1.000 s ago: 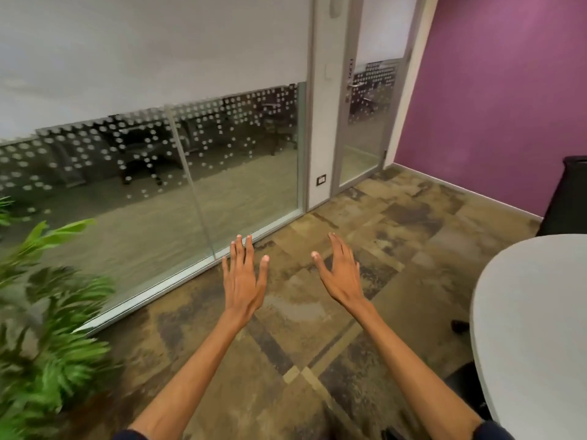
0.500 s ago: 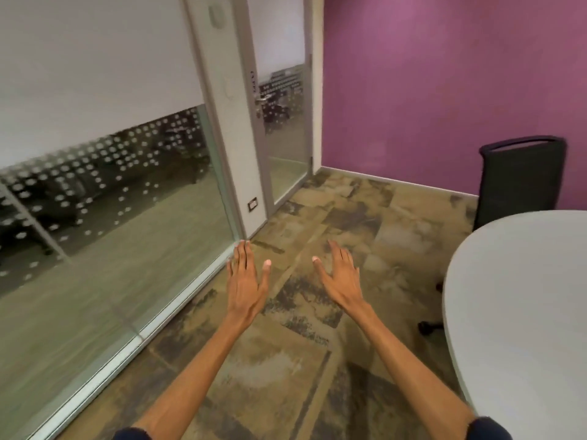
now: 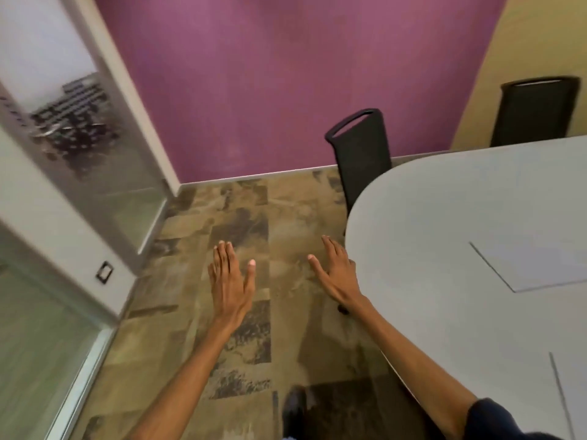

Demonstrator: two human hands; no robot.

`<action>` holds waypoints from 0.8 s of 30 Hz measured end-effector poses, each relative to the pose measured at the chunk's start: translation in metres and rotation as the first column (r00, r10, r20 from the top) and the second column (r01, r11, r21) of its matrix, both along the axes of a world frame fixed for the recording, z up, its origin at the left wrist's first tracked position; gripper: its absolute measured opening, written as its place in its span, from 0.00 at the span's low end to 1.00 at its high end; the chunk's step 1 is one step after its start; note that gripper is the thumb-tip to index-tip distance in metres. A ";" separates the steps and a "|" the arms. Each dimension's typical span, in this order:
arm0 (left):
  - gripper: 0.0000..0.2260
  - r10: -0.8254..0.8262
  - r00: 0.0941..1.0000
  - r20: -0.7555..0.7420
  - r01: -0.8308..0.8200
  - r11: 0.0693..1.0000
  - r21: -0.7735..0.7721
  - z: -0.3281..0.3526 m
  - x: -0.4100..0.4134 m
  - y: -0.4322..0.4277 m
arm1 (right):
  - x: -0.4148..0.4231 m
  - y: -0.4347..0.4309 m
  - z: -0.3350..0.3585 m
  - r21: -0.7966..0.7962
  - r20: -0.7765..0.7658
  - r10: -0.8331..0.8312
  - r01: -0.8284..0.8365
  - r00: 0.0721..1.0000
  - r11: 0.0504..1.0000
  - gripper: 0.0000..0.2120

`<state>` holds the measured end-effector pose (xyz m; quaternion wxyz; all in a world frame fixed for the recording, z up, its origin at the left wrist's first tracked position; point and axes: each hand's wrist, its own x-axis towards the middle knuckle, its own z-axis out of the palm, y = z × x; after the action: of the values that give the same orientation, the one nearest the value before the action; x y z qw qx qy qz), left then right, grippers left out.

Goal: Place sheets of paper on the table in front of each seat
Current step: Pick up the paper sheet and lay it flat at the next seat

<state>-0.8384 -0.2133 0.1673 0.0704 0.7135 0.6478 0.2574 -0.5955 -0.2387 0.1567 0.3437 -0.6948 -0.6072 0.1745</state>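
One table (image 3: 444, 217); two chairs (image 3: 362, 154)

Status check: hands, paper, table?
Left hand and right hand open, empty, over the floor. No loose paper seen. Table at right, two chairs behind.

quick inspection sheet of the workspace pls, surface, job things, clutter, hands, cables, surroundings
surface: grey rounded table, on the right; a rectangular outline shows in its top, whether a sheet or an inset panel cannot be told.
job's things: no sheet of paper in either hand; two black chairs, one at the table's end, one at its far side.
clutter: nothing seen.
grippers: left hand and right hand open, flat, palms down, empty, over the carpet floor.
cables: nothing seen; a wall socket sits low on the left.
surroundings: purple wall, glass door, yellow wall at right.
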 end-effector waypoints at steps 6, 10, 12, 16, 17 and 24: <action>0.34 -0.209 0.976 0.053 0.211 0.977 -0.032 -0.015 0.085 0.130 | 0.068 0.069 -0.019 -0.037 0.003 -0.239 0.239 0.971 0.970 0.33; 0.34 -0.384 0.922 0.050 0.386 0.921 -0.045 -0.029 0.150 0.188 | 0.110 0.095 -0.030 -0.060 -0.005 -0.395 0.394 0.919 0.917 0.32; 0.34 -0.450 0.891 0.056 0.453 0.888 -0.071 -0.034 0.183 0.204 | 0.130 0.095 -0.036 -0.072 -0.015 -0.478 0.476 0.878 0.877 0.33; 0.35 -0.592 0.803 0.069 0.596 0.797 -0.099 -0.046 0.257 0.229 | 0.178 0.090 -0.048 -0.120 -0.002 -0.619 0.614 0.785 0.780 0.32; 0.36 -0.620 0.780 0.081 0.626 0.771 -0.117 -0.049 0.274 0.231 | 0.190 0.088 -0.051 -0.129 -0.001 -0.658 0.652 0.753 0.747 0.32; 0.35 -0.756 0.638 0.143 0.760 0.591 -0.270 -0.076 0.397 0.241 | 0.274 0.067 -0.074 -0.173 0.004 -0.834 0.822 0.552 0.543 0.29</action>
<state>-0.4416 0.0273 0.0913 0.2864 0.8993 0.3137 0.1043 -0.3214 -0.1715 0.0823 0.3540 -0.9158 -0.1782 0.0652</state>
